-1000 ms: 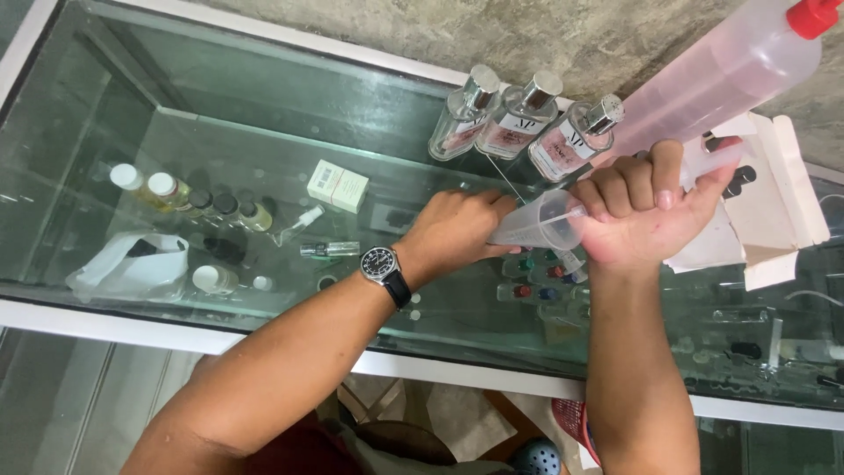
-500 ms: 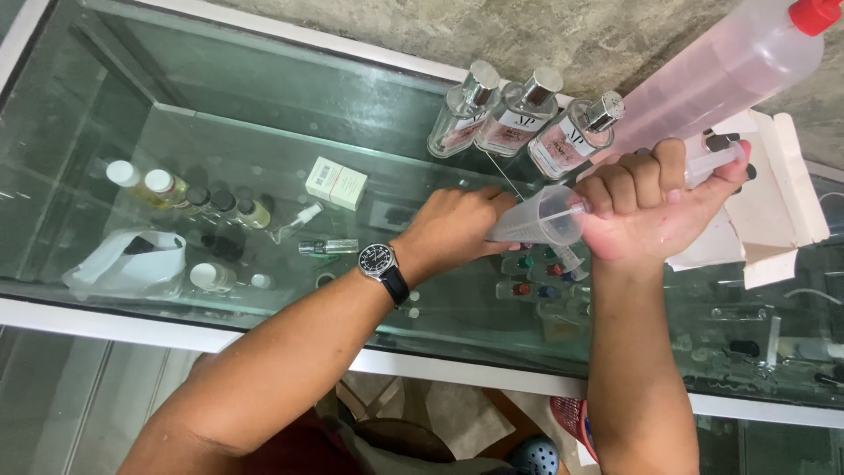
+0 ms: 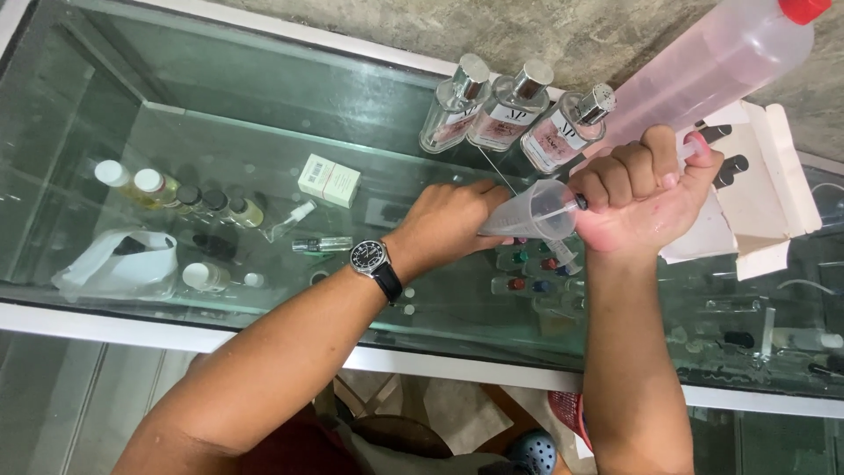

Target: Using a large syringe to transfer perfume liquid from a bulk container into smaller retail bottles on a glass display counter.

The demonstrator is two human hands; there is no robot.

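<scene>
My left hand (image 3: 448, 224), with a black wristwatch (image 3: 374, 264) on the wrist, grips a small clear measuring cup (image 3: 532, 220) tilted on its side above the glass counter (image 3: 264, 132). My right hand (image 3: 642, 198) is closed around the neck of a large clear plastic bottle (image 3: 703, 70) of pale pink liquid with a red cap, held tipped so its thin nozzle points into the cup. Three glass perfume bottles (image 3: 514, 110) with silver caps stand just behind the cup.
An open white cardboard box (image 3: 765, 202) with dark vials sits at the right. Inside the glass case lie small bottles (image 3: 167, 193), a small white box (image 3: 328, 180), a white plastic bag (image 3: 105, 264) and coloured vials (image 3: 536, 273). A concrete wall runs behind.
Both hands stayed together over the counter and shifted only slightly; the cup and the tipped bottle remain in the same grip.
</scene>
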